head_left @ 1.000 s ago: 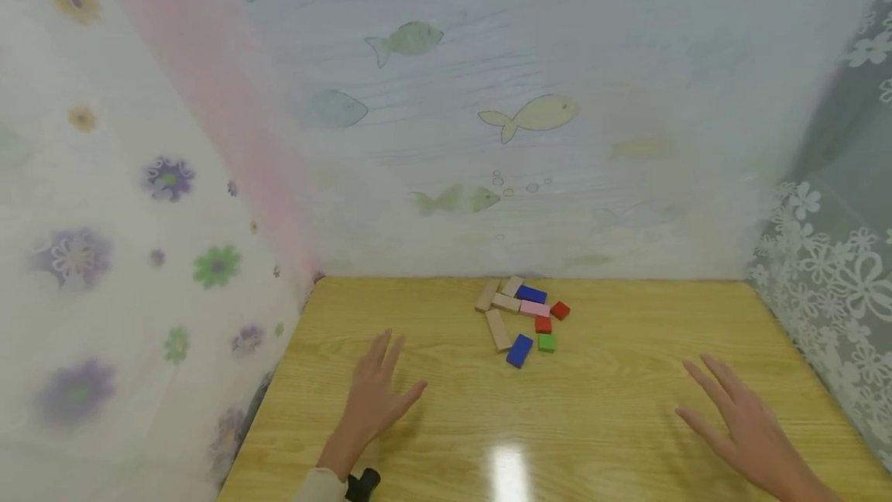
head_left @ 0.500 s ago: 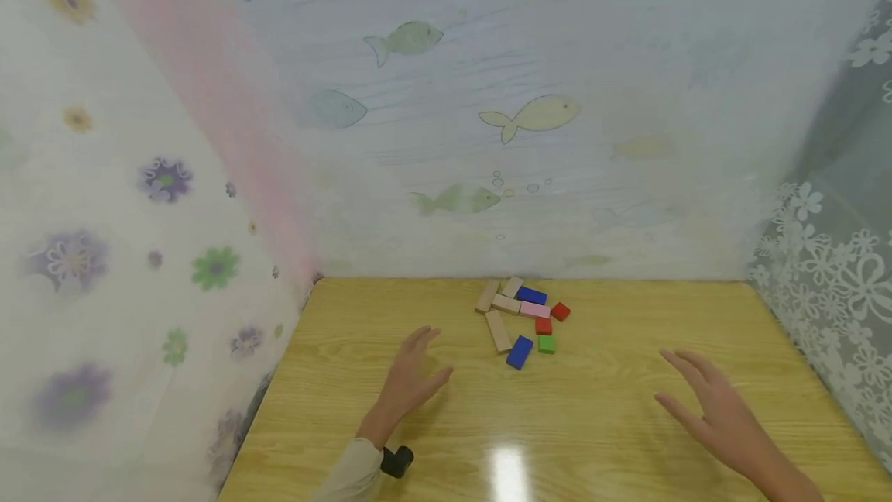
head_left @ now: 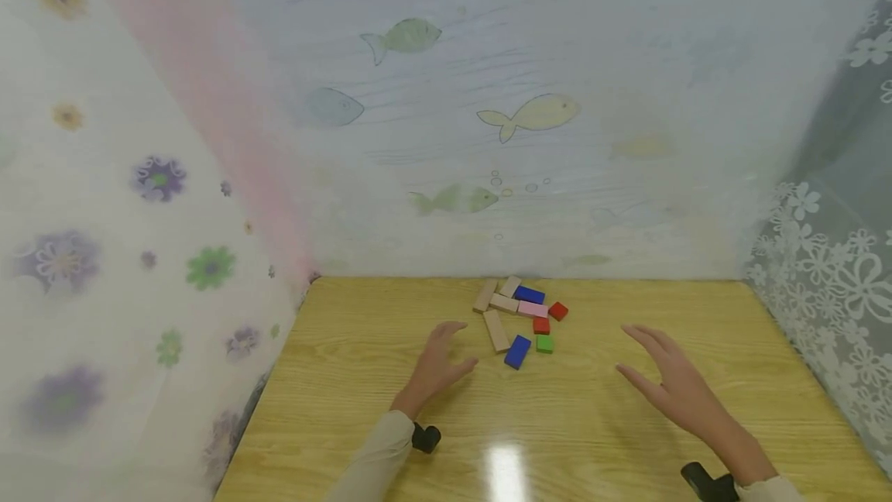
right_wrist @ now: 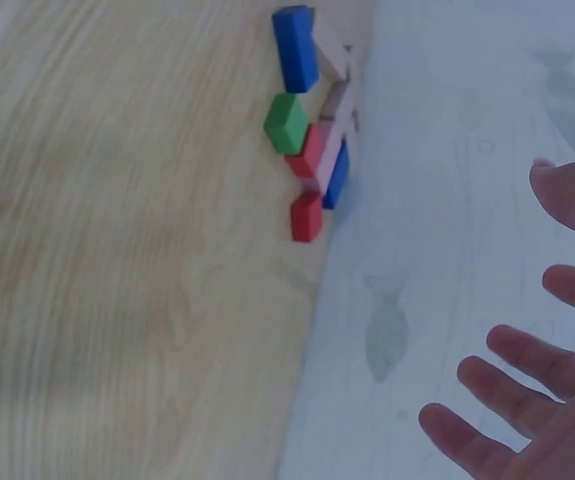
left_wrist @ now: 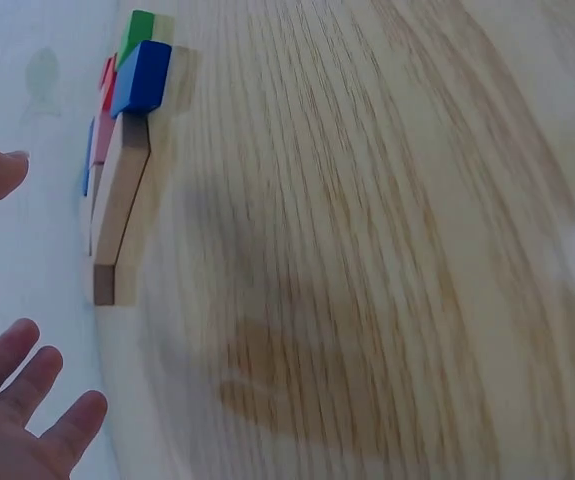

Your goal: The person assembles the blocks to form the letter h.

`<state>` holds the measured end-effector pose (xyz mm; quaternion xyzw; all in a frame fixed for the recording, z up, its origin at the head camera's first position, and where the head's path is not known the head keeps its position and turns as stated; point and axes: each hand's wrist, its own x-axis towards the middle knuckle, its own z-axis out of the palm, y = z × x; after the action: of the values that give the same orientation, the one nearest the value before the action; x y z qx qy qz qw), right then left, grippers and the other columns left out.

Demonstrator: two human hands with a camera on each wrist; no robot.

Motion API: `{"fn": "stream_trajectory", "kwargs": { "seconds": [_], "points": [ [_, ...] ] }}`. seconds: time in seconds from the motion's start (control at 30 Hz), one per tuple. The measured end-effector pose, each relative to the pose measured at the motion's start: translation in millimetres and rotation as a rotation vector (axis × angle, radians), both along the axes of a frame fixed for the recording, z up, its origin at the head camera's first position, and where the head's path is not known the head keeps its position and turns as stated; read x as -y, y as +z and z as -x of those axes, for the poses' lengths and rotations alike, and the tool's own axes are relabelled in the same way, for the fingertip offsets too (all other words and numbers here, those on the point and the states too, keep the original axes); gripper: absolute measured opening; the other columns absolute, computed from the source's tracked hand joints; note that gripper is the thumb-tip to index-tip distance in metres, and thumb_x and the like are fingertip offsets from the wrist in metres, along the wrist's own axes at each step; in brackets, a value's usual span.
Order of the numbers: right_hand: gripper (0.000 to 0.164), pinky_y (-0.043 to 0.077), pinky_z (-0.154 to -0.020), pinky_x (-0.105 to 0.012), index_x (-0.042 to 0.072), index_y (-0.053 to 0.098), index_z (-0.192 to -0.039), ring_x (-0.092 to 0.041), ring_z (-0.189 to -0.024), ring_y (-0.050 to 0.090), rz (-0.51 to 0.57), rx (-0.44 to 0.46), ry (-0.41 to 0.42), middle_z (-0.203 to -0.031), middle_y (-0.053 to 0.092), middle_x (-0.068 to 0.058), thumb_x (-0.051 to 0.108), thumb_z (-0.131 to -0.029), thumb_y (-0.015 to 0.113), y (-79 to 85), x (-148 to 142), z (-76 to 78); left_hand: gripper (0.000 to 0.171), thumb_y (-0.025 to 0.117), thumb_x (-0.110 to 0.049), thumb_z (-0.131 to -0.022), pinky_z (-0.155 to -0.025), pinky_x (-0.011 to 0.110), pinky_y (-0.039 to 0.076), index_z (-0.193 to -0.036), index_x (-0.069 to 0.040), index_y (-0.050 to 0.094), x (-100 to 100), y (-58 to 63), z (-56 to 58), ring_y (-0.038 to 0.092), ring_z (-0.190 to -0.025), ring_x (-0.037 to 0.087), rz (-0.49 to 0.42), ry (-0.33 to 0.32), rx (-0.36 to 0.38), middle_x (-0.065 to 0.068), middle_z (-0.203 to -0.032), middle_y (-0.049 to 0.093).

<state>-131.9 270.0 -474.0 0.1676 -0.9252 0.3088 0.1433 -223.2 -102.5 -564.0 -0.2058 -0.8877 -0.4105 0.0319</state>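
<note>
A loose cluster of wooden building blocks lies on the table toward its back edge. In it are a near blue block, a green block, two red blocks, one of them a red block at the right, a pink block, a far blue block and several plain wood blocks, the longest a plain block at the left. My left hand hovers left of the cluster, fingers spread and holding nothing. Farther off on the right side, my right hand is likewise held above the table with relaxed fingers and nothing in them.
The wood-grain table ends at a pale wall cloth with fish drawings. Flowered cloth hangs along the left side, and a lace-patterned curtain along the right. Black wrist cameras sit on both wrists.
My left hand has moved right and slightly forward, toward the blocks. The right hand has come left and forward, bringing its sleeve and wrist camera into view. The blocks stay in place.
</note>
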Motion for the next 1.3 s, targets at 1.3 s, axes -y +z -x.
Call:
{"fn": "stream_trajectory", "kwargs": {
  "seconds": [1.3],
  "points": [
    [0.052,0.036,-0.099,-0.060,0.003,0.050,-0.134,-0.038,-0.124,0.043,0.031,0.098,0.153,-0.133,0.050,-0.018,0.028,-0.092,0.063,-2.7,79,115.5,0.061,0.083,-0.028,-0.071,-0.089,0.031,0.049,-0.121,-0.009,0.053,-55,-13.6,44.4,0.049,-0.110,0.022,0.153,-0.084,0.049,0.009,-0.131,0.037]
  ]
}}
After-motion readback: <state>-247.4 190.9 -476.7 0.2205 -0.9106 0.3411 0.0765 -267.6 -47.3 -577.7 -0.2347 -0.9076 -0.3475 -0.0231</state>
